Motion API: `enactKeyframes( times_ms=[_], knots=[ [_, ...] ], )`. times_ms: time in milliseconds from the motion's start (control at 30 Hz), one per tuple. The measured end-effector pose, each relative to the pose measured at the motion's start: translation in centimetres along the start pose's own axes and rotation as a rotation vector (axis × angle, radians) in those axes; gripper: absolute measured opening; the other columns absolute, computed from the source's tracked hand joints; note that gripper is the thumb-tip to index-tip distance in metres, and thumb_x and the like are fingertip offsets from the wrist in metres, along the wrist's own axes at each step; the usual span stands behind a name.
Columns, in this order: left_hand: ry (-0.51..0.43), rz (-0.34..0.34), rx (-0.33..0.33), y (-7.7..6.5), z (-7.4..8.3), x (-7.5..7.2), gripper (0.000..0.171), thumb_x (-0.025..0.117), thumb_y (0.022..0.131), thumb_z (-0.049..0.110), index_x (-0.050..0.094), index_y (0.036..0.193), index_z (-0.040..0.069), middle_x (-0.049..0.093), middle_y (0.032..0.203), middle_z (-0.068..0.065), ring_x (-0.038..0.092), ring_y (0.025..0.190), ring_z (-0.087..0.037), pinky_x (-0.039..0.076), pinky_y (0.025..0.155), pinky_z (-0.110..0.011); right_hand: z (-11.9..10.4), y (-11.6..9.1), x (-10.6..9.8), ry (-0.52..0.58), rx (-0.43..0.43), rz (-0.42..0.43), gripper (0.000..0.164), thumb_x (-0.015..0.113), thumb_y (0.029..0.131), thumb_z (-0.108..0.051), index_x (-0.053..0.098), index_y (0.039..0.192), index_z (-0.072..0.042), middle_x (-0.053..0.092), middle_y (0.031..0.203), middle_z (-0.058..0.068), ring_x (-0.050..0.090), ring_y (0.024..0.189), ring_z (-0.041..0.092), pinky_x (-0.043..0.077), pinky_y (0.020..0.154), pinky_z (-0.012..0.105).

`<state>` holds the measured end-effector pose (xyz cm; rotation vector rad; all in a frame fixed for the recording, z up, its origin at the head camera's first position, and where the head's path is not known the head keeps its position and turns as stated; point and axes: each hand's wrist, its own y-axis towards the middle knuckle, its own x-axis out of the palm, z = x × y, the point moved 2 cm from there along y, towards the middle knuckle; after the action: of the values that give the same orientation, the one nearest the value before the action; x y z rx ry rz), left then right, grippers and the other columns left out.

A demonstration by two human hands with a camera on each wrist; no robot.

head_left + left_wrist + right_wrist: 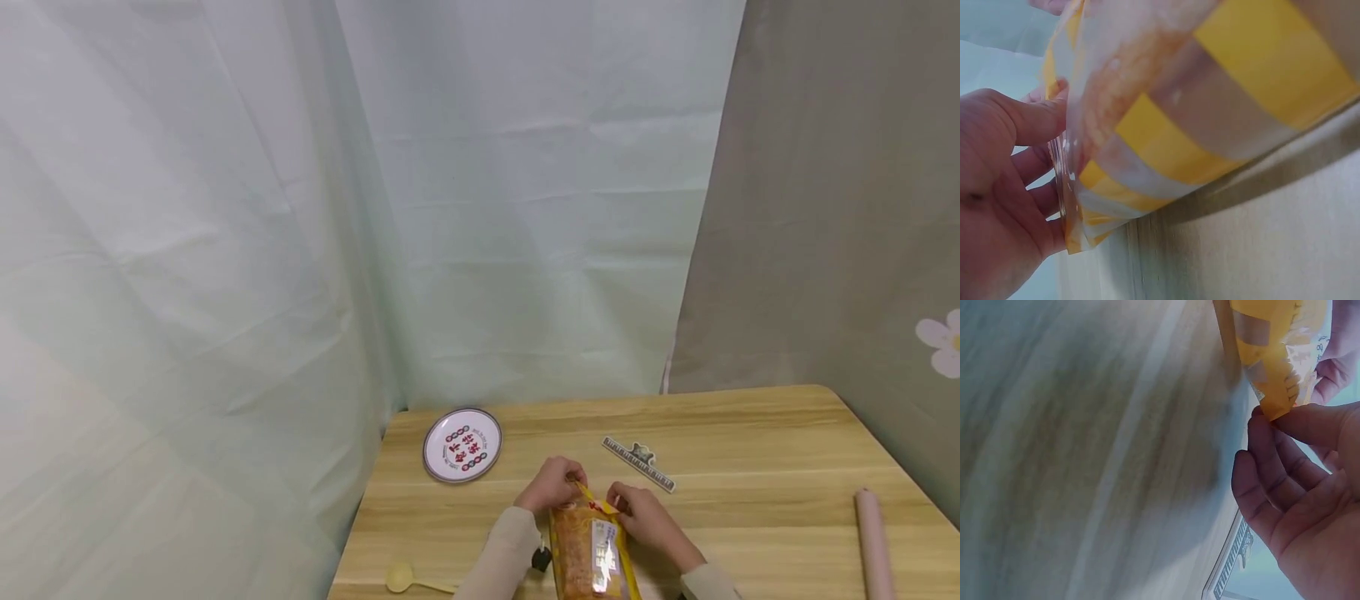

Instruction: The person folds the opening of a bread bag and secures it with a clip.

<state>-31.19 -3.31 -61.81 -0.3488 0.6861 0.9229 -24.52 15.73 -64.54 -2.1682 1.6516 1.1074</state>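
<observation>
A clear and yellow bag of bread [577,550] lies at the near middle of the table, its far end lifted between both hands. My left hand [555,483] pinches the far left part of the bag's end. In the left wrist view, the thumb and fingers of the left hand [1010,169] close on the crimped film edge. My right hand [647,521] grips the far right corner. The right wrist view shows the thumb and forefinger of the right hand [1300,469] pinching the yellow corner, the other fingers loosely bent. Browned bread shows through the film.
A white plate [462,446] with red lettering sits at the far left. Beyond the right hand lies a long clip [639,462] with ruler-like markings. A pale yellow spoon [401,577] is near left, a small black object [541,558] beside the bag, a pink roll [873,546] far right.
</observation>
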Motion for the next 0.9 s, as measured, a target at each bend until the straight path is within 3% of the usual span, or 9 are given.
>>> enactKeyframes(
  times_ms=[167, 333, 467, 567, 700, 900],
  knots=[
    [-0.104, -0.018, -0.020, -0.13, -0.34, -0.08, 0.029, 0.058, 0.076, -0.019, 0.071, 0.083, 0.006, 0.064, 0.079, 0.006, 0.052, 0.059, -0.005, 0.044, 0.051, -0.020, -0.04, 0.06, 0.21, 0.013, -0.015, 0.012, 0.031, 0.065, 0.078, 0.012, 0.058, 0.091, -0.015, 0.060, 0.072, -0.010, 0.053, 0.064, 0.002, 0.046, 0.057, 0.026],
    [-0.128, -0.038, -0.019, -0.09, -0.53, -0.17, 0.029, 0.058, 0.078, -0.019, 0.072, 0.084, 0.006, 0.068, 0.080, 0.005, 0.052, 0.057, -0.005, 0.044, 0.050, -0.020, -0.44, 0.26, 0.12, 0.074, 0.060, -0.044, 0.023, 0.066, 0.081, 0.003, 0.060, 0.096, -0.012, 0.065, 0.081, -0.004, 0.058, 0.072, 0.006, 0.049, 0.062, 0.028],
    [-0.100, -0.040, -0.009, -0.04, -0.65, -0.12, 0.028, 0.059, 0.078, -0.017, 0.073, 0.083, 0.007, 0.070, 0.080, 0.004, 0.054, 0.064, -0.005, 0.045, 0.056, -0.020, -0.73, 0.20, -0.01, 0.147, 0.099, -0.104, 0.007, 0.068, 0.093, -0.011, 0.062, 0.097, -0.008, 0.066, 0.083, -0.002, 0.059, 0.071, 0.006, 0.050, 0.060, 0.027],
    [-0.099, -0.032, -0.013, -0.01, -0.66, -0.11, 0.029, 0.059, 0.076, -0.017, 0.074, 0.082, 0.007, 0.069, 0.079, 0.006, 0.055, 0.065, -0.005, 0.047, 0.056, -0.020, -0.82, 0.22, -0.16, 0.160, 0.101, -0.102, 0.012, 0.062, 0.101, -0.018, 0.065, 0.095, -0.008, 0.065, 0.081, -0.005, 0.055, 0.067, 0.004, 0.047, 0.057, 0.026],
    [-0.131, -0.021, -0.029, 0.04, -0.48, -0.24, 0.031, 0.058, 0.074, -0.018, 0.075, 0.083, 0.005, 0.069, 0.079, 0.006, 0.056, 0.065, -0.005, 0.048, 0.057, -0.021, -0.63, 0.43, -0.28, 0.138, 0.088, -0.078, 0.013, 0.061, 0.100, -0.013, 0.069, 0.091, -0.007, 0.064, 0.079, -0.006, 0.052, 0.065, 0.003, 0.045, 0.057, 0.026],
    [-0.154, -0.029, -0.038, 0.04, -0.33, -0.21, 0.031, 0.056, 0.075, -0.018, 0.076, 0.084, 0.003, 0.071, 0.078, 0.002, 0.055, 0.061, -0.005, 0.047, 0.055, -0.021, -0.26, 0.51, -0.35, 0.133, 0.069, -0.106, 0.012, 0.065, 0.096, -0.005, 0.072, 0.088, -0.003, 0.067, 0.078, -0.002, 0.052, 0.065, 0.003, 0.046, 0.057, 0.026]
  ],
)
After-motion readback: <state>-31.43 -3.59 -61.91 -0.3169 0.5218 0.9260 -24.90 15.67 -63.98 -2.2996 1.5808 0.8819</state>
